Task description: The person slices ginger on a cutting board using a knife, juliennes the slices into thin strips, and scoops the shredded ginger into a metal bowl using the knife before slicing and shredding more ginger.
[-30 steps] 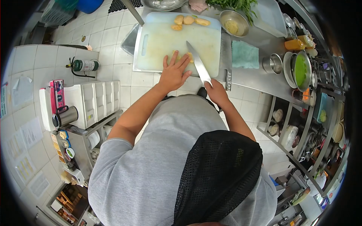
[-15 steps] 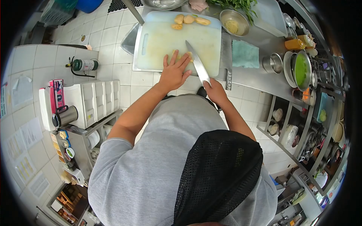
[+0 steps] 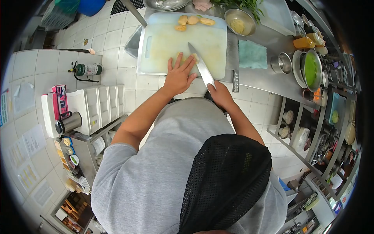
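My right hand (image 3: 221, 94) is wrapped round the handle of a long kitchen knife (image 3: 201, 66), its tip pointing away from me over the white cutting board (image 3: 163, 39). My left hand (image 3: 179, 78) lies flat on the board with its fingers spread. Beside the blade, its fingertips press on a pale yellow slice (image 3: 195, 58), mostly hidden under them. Near the board's far edge rest several peeled yellow root pieces (image 3: 193, 20); I cannot tell which root.
Right of the board are a metal bowl (image 3: 240, 22) with yellow shreds, a folded green cloth (image 3: 252, 54) and small steel pots (image 3: 281, 63). Leafy greens (image 3: 249, 7) lie at the back. A metal post (image 3: 134, 12) rises at the board's far left corner.
The whole view has shifted slightly. Both hands and the knife keep nearly the same place on the board, with the left fingers still spread beside the blade.
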Available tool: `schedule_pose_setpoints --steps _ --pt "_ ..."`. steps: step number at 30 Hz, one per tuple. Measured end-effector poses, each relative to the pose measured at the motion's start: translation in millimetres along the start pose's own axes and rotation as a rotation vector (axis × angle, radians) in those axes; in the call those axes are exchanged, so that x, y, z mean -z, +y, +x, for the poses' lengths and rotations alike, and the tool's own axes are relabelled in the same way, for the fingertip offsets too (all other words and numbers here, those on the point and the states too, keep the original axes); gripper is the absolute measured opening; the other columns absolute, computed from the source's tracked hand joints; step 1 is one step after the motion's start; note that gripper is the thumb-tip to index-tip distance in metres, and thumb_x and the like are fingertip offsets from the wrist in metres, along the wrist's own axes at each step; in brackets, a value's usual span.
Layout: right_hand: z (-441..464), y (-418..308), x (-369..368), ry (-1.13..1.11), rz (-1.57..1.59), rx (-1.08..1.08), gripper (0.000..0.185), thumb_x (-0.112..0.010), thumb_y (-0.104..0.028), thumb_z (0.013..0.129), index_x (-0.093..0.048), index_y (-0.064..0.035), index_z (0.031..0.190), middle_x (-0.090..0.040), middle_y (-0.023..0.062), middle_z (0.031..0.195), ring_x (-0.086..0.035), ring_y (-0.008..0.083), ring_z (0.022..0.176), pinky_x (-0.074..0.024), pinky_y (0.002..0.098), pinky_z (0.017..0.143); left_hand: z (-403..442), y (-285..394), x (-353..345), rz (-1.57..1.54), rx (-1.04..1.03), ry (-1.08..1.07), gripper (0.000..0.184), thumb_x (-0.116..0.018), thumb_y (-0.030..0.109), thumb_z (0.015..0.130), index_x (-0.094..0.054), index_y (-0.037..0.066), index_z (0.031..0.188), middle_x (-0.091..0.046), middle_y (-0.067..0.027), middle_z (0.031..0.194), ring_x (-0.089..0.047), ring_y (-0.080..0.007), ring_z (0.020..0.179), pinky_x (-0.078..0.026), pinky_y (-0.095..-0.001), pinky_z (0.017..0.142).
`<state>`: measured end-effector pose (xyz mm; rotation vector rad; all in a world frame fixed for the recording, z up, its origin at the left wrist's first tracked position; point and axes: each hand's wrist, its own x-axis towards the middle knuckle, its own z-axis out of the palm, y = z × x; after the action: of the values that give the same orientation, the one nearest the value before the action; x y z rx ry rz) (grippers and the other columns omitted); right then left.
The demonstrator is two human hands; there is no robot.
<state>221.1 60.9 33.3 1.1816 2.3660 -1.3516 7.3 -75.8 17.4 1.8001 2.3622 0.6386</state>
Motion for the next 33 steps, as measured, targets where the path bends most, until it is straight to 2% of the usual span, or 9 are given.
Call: schedule_pose_setpoints --steps 2,4,9,14,17,23,29,33 --pt "1 -2 1 0.008 0.002 0.005 0.045 -0.055 -0.039 0.112 -0.067 0.0041 0.110 -0.075 0.0284 0.103 -0.072 0.0473 0.096 -0.0547 0.0527 0.089 0 -2 -1 -0.009 0.011 -0.023 0.066 -0.056 0.047 0.114 -0.045 0.017 0.171 -0.041 -0.0036 0.179 -0.026 -0.0434 0.167 -0.013 -0.0721 0.130" --pt "-9 -7 6 -0.032 0.068 -0.008 0.045 -0.055 -0.040 0.112 -0.067 0.0038 0.110 -0.075 0.0273 0.103 -0.073 0.0455 0.097 -0.0545 0.0522 0.089 -1 -2 -1 0.000 0.010 -0.018 0.066 -0.057 0.048 0.113 -0.047 0.016 0.170 -0.041 -0.0039 0.179 -0.026 -0.0433 0.167 -0.014 -0.0724 0.130" --pt "-21 6 6 -0.060 0.000 -0.032 0.046 -0.055 -0.040 0.111 -0.067 0.0040 0.110 -0.075 0.0274 0.100 -0.073 0.0451 0.096 -0.0549 0.0528 0.089 -5 -1 1 -0.013 0.018 -0.012 0.066 -0.055 0.049 0.114 -0.048 0.015 0.169 -0.039 -0.0041 0.180 -0.025 -0.0437 0.168 -0.013 -0.0730 0.130" --pt "-2 -2 -6 -0.035 -0.057 -0.002 0.048 -0.056 -0.042 0.111 -0.068 0.0041 0.113 -0.076 0.0286 0.100 -0.074 0.0473 0.095 -0.0557 0.0544 0.088 -5 -4 0 0.056 0.066 -0.009 0.069 -0.052 0.053 0.115 -0.046 0.014 0.171 -0.038 -0.0043 0.181 -0.021 -0.0433 0.169 -0.009 -0.0729 0.131" --pt "6 -6 -7 -0.024 -0.085 0.004 0.048 -0.057 -0.043 0.111 -0.068 0.0042 0.113 -0.076 0.0298 0.101 -0.073 0.0483 0.095 -0.0555 0.0556 0.088 -4 -9 9 0.041 0.077 -0.035 0.069 -0.050 0.050 0.115 -0.041 0.014 0.174 -0.034 -0.0035 0.183 -0.020 -0.0453 0.169 -0.007 -0.0736 0.130" --pt "4 -26 -1 -0.056 -0.043 0.063 0.047 -0.058 -0.042 0.110 -0.069 0.0038 0.109 -0.076 0.0309 0.103 -0.074 0.0485 0.096 -0.0552 0.0562 0.087 -18 -14 19 0.044 0.099 -0.005 0.070 -0.051 0.050 0.115 -0.039 0.017 0.175 -0.034 -0.0025 0.183 -0.020 -0.0443 0.170 -0.006 -0.0719 0.131" --pt "4 -35 5 -0.027 -0.209 0.157 0.044 -0.058 -0.039 0.111 -0.069 0.0033 0.109 -0.075 0.0308 0.099 -0.073 0.0502 0.097 -0.0551 0.0591 0.087 -29 -28 20 0.046 0.133 0.003 0.071 -0.055 0.050 0.113 -0.040 0.017 0.174 -0.035 -0.0028 0.183 -0.020 -0.0437 0.170 -0.007 -0.0723 0.131" --pt "-16 -38 32 0.007 -0.273 0.064 0.042 -0.057 -0.039 0.112 -0.066 0.0015 0.107 -0.075 0.0301 0.098 -0.073 0.0517 0.097 -0.0552 0.0607 0.087 -31 -33 17 0.039 0.127 0.005 0.072 -0.056 0.050 0.112 -0.042 0.015 0.173 -0.036 -0.0037 0.182 -0.020 -0.0439 0.170 -0.008 -0.0724 0.131"
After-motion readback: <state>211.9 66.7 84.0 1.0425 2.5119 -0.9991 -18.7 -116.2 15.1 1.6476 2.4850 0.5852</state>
